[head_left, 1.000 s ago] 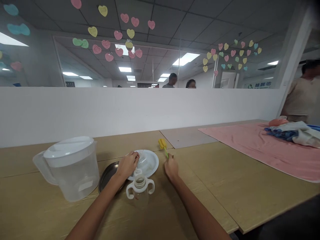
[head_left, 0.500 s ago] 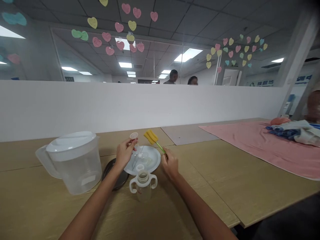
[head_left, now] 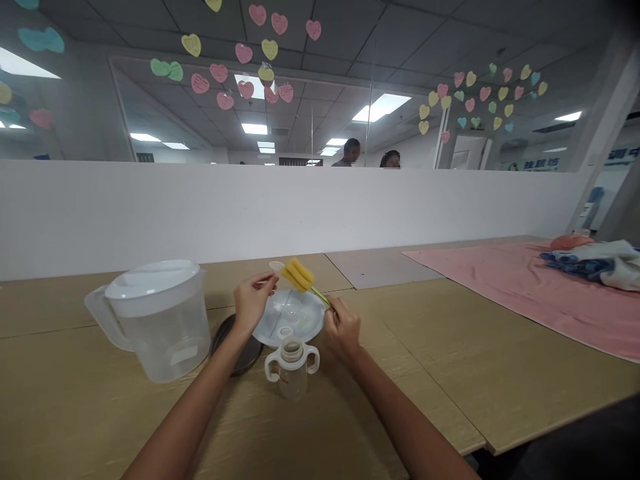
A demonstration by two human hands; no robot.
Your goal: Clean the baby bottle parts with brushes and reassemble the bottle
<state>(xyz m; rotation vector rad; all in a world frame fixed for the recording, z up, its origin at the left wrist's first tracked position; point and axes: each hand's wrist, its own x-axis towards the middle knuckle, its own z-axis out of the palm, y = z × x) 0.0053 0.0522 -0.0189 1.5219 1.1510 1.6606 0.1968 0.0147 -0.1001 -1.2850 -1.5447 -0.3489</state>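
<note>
My left hand [head_left: 250,305] pinches a small translucent cup-shaped piece [head_left: 276,267] between thumb and fingers. Wrapped round the green handle of a yellow sponge brush [head_left: 299,275] is my right hand [head_left: 344,328]. The sponge head is right beside the translucent piece and seems to touch it. Below both hands lies a pale plate [head_left: 319,321] with clear parts on it. In front of the plate, a baby bottle [head_left: 293,381] with two white handles stands upright, its mouth uncovered. A small white ring [head_left: 285,332] shows just behind the bottle mouth.
A clear pitcher [head_left: 170,333] with a white lid stands on the left. Partly under my left forearm is a dark round dish [head_left: 247,357]. A pink cloth [head_left: 480,280] covers the table's right side, with bundled fabric [head_left: 595,267] on it. A white wall [head_left: 225,213] rises behind.
The sponge head has moved slightly left, up to the translucent piece. That piece has tilted and sits a little farther right. The whole view has shifted slightly.
</note>
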